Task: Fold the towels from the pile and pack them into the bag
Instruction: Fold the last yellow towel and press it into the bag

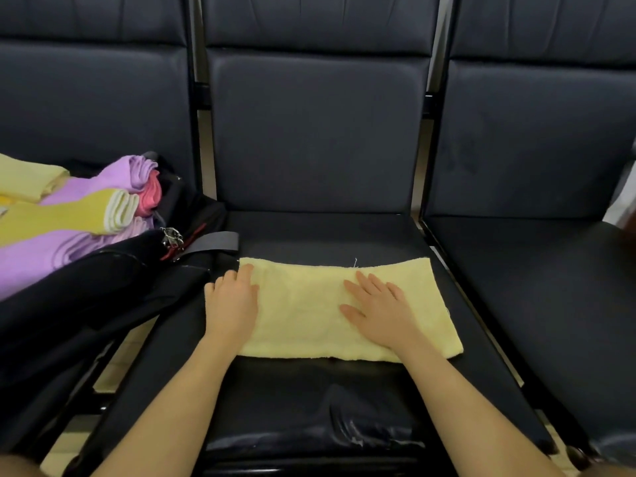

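A folded towel [309, 304] is laid across the middle seat [309, 407] at the frame centre. Both hands are placed on it: the left hand [231, 304] at its left end, the right hand [378, 311] right of its middle. At the left of the frame, a bag [103, 287] is set on the neighbouring seat, with a pile of towels [69, 218] in it.

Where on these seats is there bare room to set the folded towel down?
Bare: the right seat, and the middle seat in front of the pale yellow towel both hands rest on. Crowded: the left seat, with the black bag and towel pile.
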Action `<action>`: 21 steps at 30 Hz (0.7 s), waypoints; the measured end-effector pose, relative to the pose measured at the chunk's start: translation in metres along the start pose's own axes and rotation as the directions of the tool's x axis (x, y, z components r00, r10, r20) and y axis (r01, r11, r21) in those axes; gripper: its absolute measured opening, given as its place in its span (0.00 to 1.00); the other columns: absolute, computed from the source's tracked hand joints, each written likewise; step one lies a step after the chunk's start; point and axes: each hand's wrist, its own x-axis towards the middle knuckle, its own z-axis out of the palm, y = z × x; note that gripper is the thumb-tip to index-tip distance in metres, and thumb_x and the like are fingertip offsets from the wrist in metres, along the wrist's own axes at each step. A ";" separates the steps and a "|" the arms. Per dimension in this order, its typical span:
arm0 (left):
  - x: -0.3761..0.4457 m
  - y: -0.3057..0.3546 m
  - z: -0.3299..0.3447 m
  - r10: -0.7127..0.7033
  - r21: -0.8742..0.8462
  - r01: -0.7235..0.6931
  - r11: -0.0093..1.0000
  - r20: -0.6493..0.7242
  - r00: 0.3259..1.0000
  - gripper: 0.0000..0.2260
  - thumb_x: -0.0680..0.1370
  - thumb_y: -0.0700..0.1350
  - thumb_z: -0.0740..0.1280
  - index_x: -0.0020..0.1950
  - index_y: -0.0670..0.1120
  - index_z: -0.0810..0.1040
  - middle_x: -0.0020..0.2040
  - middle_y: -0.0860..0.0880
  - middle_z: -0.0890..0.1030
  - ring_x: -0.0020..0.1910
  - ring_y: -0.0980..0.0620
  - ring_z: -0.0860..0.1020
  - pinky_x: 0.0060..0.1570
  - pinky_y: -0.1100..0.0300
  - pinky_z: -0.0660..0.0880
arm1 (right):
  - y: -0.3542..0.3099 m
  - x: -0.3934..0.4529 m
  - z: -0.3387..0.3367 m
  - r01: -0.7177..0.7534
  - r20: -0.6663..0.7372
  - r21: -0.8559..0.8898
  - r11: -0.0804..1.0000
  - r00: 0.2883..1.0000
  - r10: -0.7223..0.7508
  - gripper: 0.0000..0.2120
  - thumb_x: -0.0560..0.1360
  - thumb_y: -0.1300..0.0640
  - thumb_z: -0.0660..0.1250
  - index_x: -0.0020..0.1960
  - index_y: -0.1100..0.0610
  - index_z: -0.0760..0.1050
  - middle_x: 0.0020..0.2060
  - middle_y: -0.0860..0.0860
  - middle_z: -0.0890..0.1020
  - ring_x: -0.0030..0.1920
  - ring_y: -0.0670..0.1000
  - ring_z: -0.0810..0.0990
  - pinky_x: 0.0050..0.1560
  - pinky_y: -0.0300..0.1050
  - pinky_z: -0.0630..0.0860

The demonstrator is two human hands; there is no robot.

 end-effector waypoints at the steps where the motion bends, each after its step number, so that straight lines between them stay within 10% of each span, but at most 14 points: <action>1: 0.001 0.002 -0.006 0.005 -0.074 -0.006 0.997 -0.016 1.000 0.17 0.81 0.44 0.60 0.69 0.42 0.68 0.57 0.42 0.76 0.52 0.42 0.75 0.52 0.53 0.65 | 0.000 0.002 0.000 -0.001 0.051 -0.011 1.000 0.999 0.001 0.28 0.81 0.38 0.45 0.78 0.44 0.47 0.78 0.47 0.46 0.78 0.49 0.45 0.75 0.50 0.43; 10: 0.016 0.014 -0.045 0.244 -0.220 -0.249 0.943 -0.049 0.969 0.19 0.78 0.44 0.66 0.69 0.47 0.71 0.62 0.47 0.78 0.59 0.44 0.76 0.58 0.53 0.67 | -0.043 0.019 0.013 0.059 0.175 0.037 0.998 0.982 -0.065 0.29 0.81 0.38 0.41 0.78 0.46 0.39 0.77 0.48 0.38 0.77 0.50 0.38 0.75 0.52 0.38; 14: 0.009 0.042 -0.044 0.295 -0.227 -0.293 0.929 -0.027 0.955 0.20 0.79 0.45 0.64 0.71 0.49 0.68 0.63 0.48 0.77 0.58 0.46 0.76 0.55 0.52 0.71 | -0.034 0.012 0.004 0.029 0.086 0.243 0.970 0.995 -0.052 0.26 0.82 0.42 0.48 0.78 0.48 0.53 0.78 0.47 0.49 0.77 0.48 0.48 0.75 0.49 0.43; 21: 0.000 0.104 -0.021 0.320 -0.291 -0.328 0.899 -0.077 0.944 0.20 0.79 0.46 0.64 0.71 0.51 0.68 0.68 0.52 0.73 0.63 0.50 0.74 0.55 0.57 0.71 | 0.017 -0.025 -0.027 -0.178 -0.199 -0.150 0.973 0.969 0.147 0.16 0.81 0.48 0.55 0.64 0.52 0.72 0.62 0.50 0.73 0.63 0.53 0.69 0.67 0.54 0.58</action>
